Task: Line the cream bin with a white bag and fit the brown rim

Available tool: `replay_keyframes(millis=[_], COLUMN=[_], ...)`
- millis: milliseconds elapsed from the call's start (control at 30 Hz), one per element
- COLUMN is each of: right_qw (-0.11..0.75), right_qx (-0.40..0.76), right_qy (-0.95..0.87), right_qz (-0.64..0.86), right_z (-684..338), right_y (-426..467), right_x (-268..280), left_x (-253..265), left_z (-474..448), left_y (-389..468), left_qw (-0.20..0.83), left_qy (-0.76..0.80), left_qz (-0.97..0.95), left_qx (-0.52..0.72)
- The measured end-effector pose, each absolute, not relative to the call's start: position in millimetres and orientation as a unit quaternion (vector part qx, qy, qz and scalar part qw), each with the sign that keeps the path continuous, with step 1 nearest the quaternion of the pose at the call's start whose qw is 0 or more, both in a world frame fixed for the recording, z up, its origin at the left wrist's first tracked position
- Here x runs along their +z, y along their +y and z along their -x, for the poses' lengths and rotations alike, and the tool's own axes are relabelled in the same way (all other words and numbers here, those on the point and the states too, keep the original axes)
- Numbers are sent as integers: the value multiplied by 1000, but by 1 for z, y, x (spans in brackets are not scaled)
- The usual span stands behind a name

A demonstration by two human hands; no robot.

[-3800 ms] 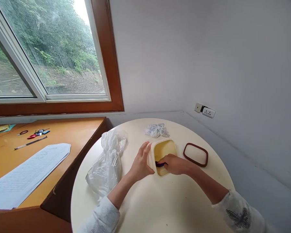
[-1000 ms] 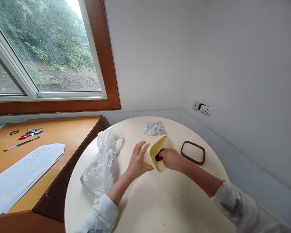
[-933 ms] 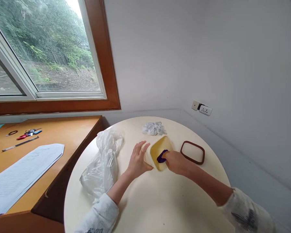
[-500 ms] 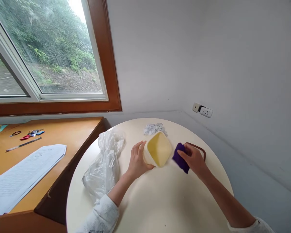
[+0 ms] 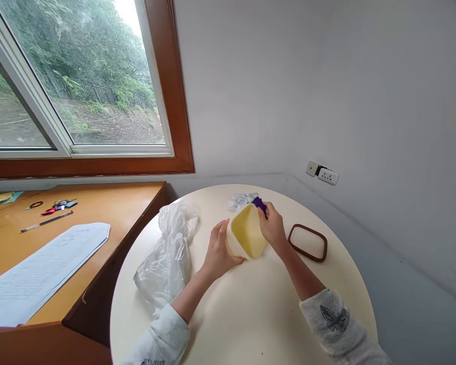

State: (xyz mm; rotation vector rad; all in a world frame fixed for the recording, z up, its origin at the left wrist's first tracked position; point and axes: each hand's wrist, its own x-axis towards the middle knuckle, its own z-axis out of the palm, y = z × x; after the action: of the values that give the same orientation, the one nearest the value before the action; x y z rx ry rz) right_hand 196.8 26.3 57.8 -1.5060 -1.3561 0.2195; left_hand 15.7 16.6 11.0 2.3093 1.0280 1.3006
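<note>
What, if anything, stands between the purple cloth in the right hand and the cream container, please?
Nothing visible: the right hand holds the purple cloth beside the cream container, touching or nearly so. The brown frame lies apart, to the right.

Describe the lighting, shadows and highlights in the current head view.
Head view: the sky through the window is white, without detail; soft-edged shadows lie on the round table. Head view: the large plastic bag shows pale highlights; the cream container is part darker yellow, part pale inside. Head view: the top right corner is dark.
</note>
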Motion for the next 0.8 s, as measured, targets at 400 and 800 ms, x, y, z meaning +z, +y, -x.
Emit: replay_keyframes(millis=[400,800], right_qw=[498,476], right_qx=[255,150], right_qy=[-748,-752], right_qz=[356,430], right_z=[-152,-204], right_y=[-7,-36], right_x=[78,57], left_x=[13,24], left_z=[-17,-6], left_y=[22,12], left_qw=[210,284], left_qy=[359,418], left_qz=[-771,-711], left_qx=[482,489])
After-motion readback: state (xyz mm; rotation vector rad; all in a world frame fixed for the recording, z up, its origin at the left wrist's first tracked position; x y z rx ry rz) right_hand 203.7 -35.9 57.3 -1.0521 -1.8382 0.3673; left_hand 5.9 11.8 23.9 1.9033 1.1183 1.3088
